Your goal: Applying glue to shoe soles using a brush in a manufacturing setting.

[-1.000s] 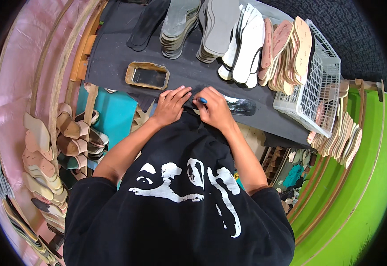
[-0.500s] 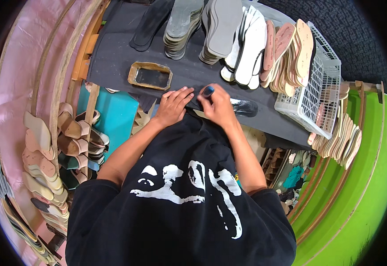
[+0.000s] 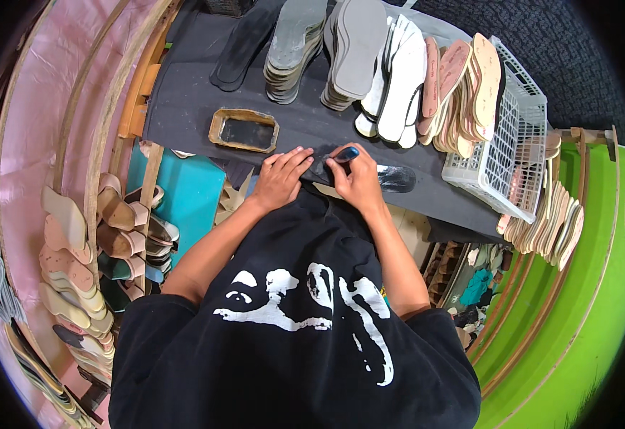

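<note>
At the near edge of the dark-covered table, my left hand (image 3: 281,177) lies flat, fingers stretched out over a black piece (image 3: 317,170) shaped like part of an insole. My right hand (image 3: 359,181) is closed around a tool with a shiny blue handle (image 3: 347,154); its working end, at the black piece, is too hidden to tell its kind. Just right of this hand lies a black insole (image 3: 397,179) with a glossy, wet-looking surface. Beyond my left hand stands a shallow tan-rimmed tray (image 3: 243,130) with a dark inside.
Along the table's far side are black insoles (image 3: 244,46), grey insole stacks (image 3: 355,50), white insoles (image 3: 402,86) and beige-pink insoles (image 3: 480,86). A white plastic basket (image 3: 498,182) stands at the right. Wooden racks with shoe parts (image 3: 119,236) flank me on the left.
The tool's handle has tipped to the right and shows more of its length. My right hand has shifted slightly nearer and right; my left hand stays nearly in place.
</note>
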`<state>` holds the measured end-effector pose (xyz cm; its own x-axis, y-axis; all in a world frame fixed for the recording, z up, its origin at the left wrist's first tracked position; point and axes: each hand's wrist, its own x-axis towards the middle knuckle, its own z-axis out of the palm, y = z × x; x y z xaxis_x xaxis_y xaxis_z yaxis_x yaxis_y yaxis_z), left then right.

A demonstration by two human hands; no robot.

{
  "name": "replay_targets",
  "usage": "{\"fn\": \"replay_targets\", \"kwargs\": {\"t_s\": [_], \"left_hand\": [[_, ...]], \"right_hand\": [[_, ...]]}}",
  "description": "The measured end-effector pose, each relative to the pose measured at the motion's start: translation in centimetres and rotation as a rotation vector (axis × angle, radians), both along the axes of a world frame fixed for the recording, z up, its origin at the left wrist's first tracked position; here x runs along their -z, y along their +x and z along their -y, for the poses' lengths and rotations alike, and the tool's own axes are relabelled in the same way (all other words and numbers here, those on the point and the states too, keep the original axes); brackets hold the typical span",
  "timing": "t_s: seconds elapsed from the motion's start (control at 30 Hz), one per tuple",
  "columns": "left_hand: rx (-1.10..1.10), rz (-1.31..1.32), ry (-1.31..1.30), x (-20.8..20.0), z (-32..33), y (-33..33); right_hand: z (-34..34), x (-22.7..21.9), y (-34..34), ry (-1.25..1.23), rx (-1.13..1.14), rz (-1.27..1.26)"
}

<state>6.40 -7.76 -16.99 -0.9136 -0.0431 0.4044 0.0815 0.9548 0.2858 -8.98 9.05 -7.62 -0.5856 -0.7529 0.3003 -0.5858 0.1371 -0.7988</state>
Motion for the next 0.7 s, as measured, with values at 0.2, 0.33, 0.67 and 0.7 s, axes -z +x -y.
{"fn": "replay_targets", "kwargs": {"t_s": [0.2,0.33,0.67,0.7], "left_hand": [[0.014,0.03,0.03,-0.3,0.0,0.0],[0.001,0.019,-0.002,-0.2,0.0,0.0],[0.007,0.022,0.024,-0.5,-0.1,-0.2],[0.006,0.033,0.045,-0.5,-0.1,-0.1]], "right_hand": [[-0.2,-0.1,0.7,-0.002,-0.125,0.004],[-0.3,0.1,0.8,0.014,-0.098,-0.066],[-0.4,-0.2,-0.2,0.042,-0.13,-0.085],[-0.4,-0.2,-0.1,0.068,-0.188,-0.081]]}}
